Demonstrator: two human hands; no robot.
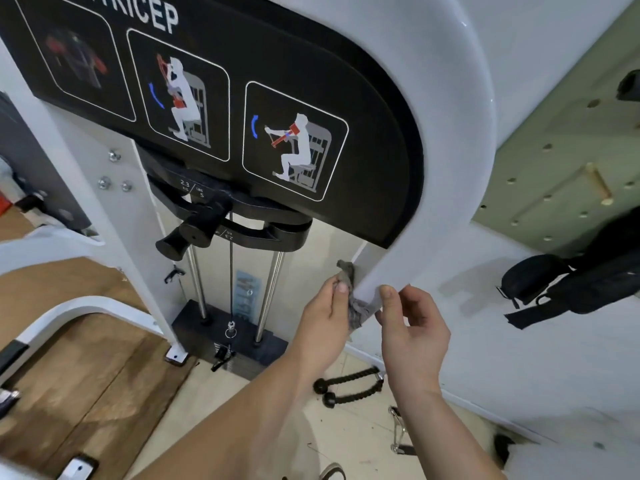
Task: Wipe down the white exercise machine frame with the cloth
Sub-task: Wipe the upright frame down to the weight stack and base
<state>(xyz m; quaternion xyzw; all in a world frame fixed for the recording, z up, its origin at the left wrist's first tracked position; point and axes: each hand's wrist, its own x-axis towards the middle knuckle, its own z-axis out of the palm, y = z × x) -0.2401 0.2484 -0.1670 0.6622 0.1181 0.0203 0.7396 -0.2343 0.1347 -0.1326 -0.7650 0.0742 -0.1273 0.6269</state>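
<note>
Two grips, left hand (323, 308), right hand (414, 329), clamped on cloth (347, 273) round white frame (436, 161), wood floor (90, 362)

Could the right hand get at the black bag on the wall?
Likely yes: the right hand and the black bag are on one side of the white frame, bare wall between.

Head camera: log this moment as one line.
left hand: grips cloth against white frame | right hand: at frame's outer edge, grip unclear | stage: wiping lower upright
</note>
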